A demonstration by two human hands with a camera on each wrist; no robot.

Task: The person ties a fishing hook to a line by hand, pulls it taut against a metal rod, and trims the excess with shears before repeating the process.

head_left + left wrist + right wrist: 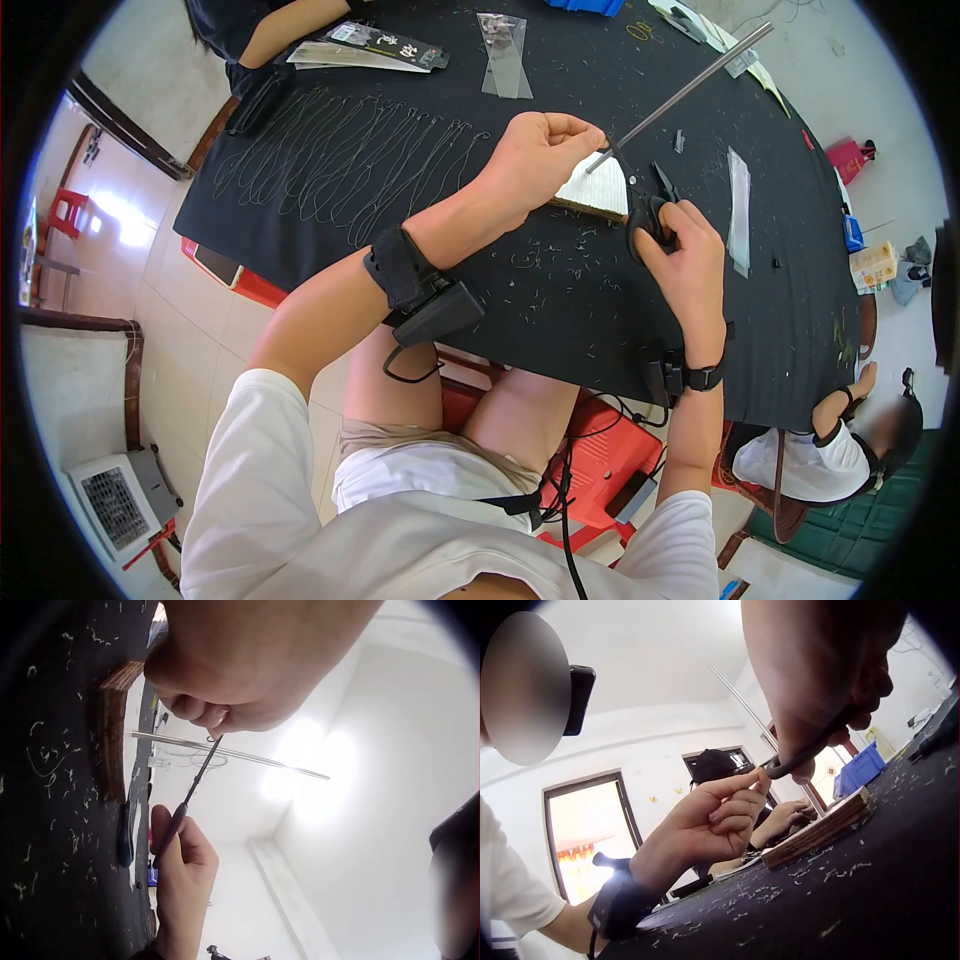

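Note:
My left hand (pixel 540 160) pinches something thin, like a cord end, between thumb and forefinger; most of it is hidden by the fingers. My right hand (pixel 690 262) grips dark-handled scissors (pixel 640 215), their blades pointing at the left fingertips, as the left wrist view also shows. Beneath the hands lies a thick board (pixel 597 190) with a white top and brown layered sides (pixel 112 746). A slim metal rod (pixel 690 90) rises from the board, slanting past the left fingertips.
Many dark cord loops (pixel 340 160) lie in a row at the left. Short trimmings (pixel 540 255) litter the black cloth. Clear plastic sleeves (pixel 738 210), a dark tool (pixel 664 182) and packaging (pixel 385 48) are around. Other people sit at the far left and right.

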